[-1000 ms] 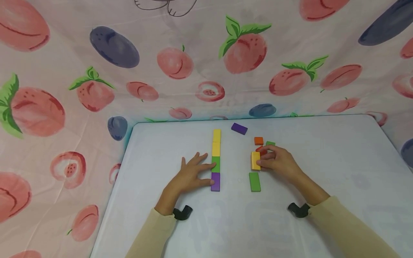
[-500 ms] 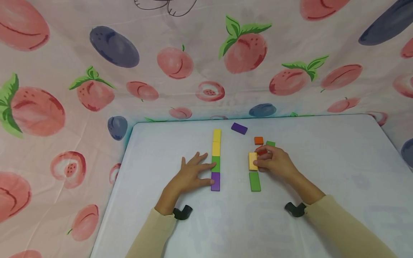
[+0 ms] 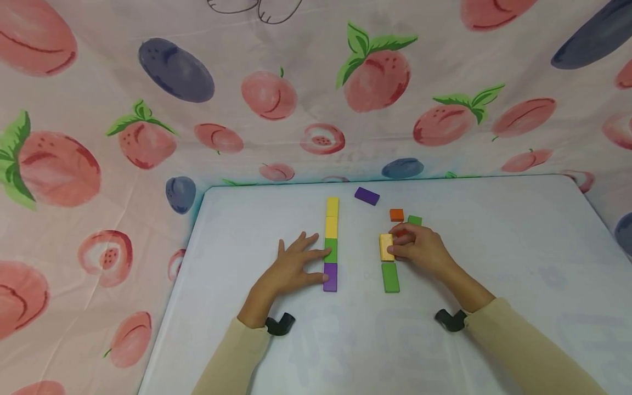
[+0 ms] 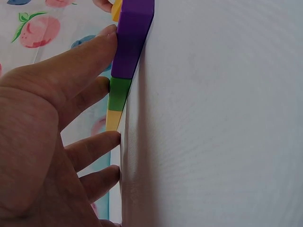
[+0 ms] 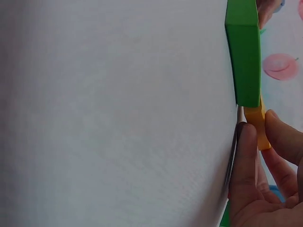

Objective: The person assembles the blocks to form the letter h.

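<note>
On the white table, a straight row of toy blocks runs away from me: a purple block (image 3: 330, 281), a green block (image 3: 331, 243), then two yellow ones (image 3: 332, 216). My left hand (image 3: 288, 270) lies beside this row with spread fingers, thumb at the purple block and index fingertip on the green one. To the right, my right hand (image 3: 424, 249) pinches another yellow block (image 3: 385, 247) between thumb and fingers. That block is at the far end of a second green block (image 3: 390, 278). In the right wrist view the pinched yellow block (image 5: 255, 122) is partly hidden behind the green block (image 5: 246, 61).
Beyond my right hand are an orange block (image 3: 396, 215), a small green block (image 3: 415, 220) and a red block (image 3: 398, 230) mostly covered by my fingers. A dark purple block (image 3: 367, 196) lies near the table's back edge. Fruit-patterned cloth (image 3: 276, 142) surrounds the table.
My right hand has moved slightly left with the yellow block, which now lines up more closely with the green block in front. The left hand has stayed in place.
</note>
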Motion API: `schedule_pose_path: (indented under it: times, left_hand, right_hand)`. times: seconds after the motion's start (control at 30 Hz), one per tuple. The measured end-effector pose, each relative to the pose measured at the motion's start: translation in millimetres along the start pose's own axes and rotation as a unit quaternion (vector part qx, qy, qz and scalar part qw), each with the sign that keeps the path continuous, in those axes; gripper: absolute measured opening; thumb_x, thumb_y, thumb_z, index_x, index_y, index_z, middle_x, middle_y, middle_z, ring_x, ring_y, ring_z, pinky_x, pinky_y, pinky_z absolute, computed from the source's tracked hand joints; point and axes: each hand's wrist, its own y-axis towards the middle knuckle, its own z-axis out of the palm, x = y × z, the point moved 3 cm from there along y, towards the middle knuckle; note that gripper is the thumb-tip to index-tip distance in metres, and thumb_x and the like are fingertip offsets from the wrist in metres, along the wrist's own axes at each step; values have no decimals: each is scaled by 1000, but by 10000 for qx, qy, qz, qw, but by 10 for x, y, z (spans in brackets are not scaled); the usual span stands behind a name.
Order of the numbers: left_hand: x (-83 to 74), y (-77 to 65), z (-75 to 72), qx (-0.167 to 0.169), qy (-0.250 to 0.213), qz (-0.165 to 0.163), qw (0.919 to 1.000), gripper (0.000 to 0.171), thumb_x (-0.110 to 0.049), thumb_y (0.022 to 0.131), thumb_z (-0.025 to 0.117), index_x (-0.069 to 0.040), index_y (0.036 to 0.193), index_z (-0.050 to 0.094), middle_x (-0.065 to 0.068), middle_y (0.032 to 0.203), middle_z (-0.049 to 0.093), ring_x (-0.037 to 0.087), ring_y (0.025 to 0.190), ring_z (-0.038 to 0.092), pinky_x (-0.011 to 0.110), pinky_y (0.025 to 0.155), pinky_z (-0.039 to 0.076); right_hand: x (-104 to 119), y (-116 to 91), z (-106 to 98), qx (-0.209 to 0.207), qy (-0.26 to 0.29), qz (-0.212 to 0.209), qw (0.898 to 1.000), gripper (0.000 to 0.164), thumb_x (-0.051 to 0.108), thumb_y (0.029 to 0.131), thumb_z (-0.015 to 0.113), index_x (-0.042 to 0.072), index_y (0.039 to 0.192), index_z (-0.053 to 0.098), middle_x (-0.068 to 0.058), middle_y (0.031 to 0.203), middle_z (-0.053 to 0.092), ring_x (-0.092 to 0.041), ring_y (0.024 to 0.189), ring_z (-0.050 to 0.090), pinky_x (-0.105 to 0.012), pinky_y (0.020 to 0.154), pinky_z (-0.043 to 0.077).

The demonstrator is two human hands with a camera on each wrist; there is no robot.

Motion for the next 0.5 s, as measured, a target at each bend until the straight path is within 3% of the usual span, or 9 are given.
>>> schedule_pose_path:
  times: [0.5]
  left_hand:
    - [-24, -3, -13, -1, -31, -15, 10000, 62, -54, 88, 75, -35, 144, 59, 2, 167, 34, 33, 160, 15, 76, 119, -3]
  right_hand:
    - [-15, 3, 9, -5, -257, -53, 9997, 42, 23, 87, 82, 12, 124, 67, -6, 96, 79, -23, 97, 71, -29, 74, 54]
